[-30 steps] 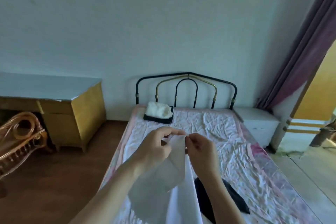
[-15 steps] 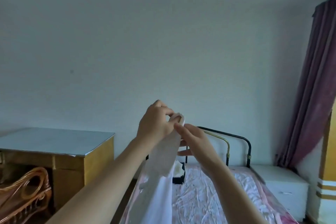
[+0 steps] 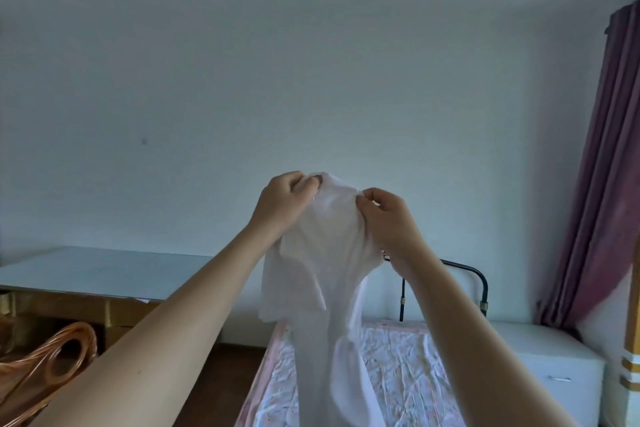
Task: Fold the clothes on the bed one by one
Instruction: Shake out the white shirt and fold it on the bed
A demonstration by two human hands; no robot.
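Above the pink-sheeted metal-frame bed [image 3: 398, 367], the raised left hand [image 3: 282, 206] and right hand [image 3: 389, 222] hold up a thin white garment [image 3: 322, 274]. Both hands' fingers pinch its top edge, close together.

We see a home bedroom: a bed [image 3: 398, 367] with metal headboard [image 3: 464, 274] at lower centre, a white nightstand [image 3: 554, 364] and purple curtain [image 3: 602, 166] at right, a wooden desk [image 3: 90, 284] at left.

Pale blue wall [image 3: 311, 80]; wooden desk [image 3: 86, 288] left, purple curtain [image 3: 602, 184] right, white cabinet [image 3: 547, 367], possibly nightstand.
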